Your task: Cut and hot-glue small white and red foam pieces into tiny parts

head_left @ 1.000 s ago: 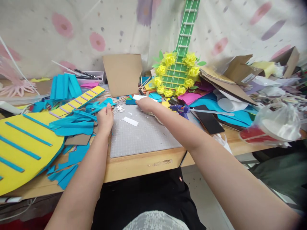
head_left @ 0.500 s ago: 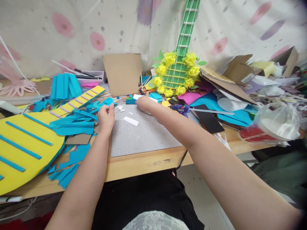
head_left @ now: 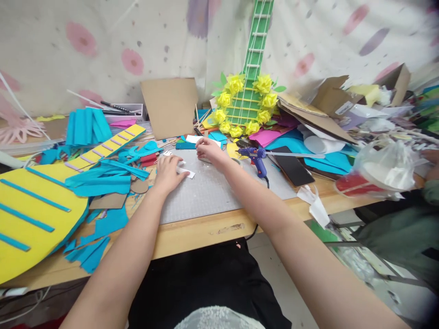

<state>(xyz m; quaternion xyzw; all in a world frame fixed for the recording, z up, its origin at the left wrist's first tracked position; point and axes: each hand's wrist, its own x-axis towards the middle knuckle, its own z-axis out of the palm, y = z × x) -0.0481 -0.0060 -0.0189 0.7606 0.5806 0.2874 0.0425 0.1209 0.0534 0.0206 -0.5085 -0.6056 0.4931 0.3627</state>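
Observation:
My left hand (head_left: 168,173) rests palm down at the left side of the grey cutting mat (head_left: 209,196), thumb stretched away from bent fingers. It lies over small white pieces, and a white strip (head_left: 187,172) shows beside the thumb. My right hand (head_left: 210,151) hovers over the mat's back part with loosely curled fingers apart; I see nothing held in it. Just behind it lies another white strip (head_left: 194,138) on blue material. A blue glue gun (head_left: 255,157) with a long clear stick lies right of my right forearm.
Left stands a yellow guitar shape (head_left: 37,214) with blue scraps (head_left: 103,180) around it. At the back are a cardboard sheet (head_left: 169,107) and a green guitar shape (head_left: 247,103) with yellow flowers. A phone (head_left: 291,167) and bagged red tub (head_left: 360,178) lie right, near another person's sleeve (head_left: 398,233).
My left hand has opened from a pinch and moved right over the white pieces. My right hand has drawn slightly right, off the white strip behind it. The view has shifted a little.

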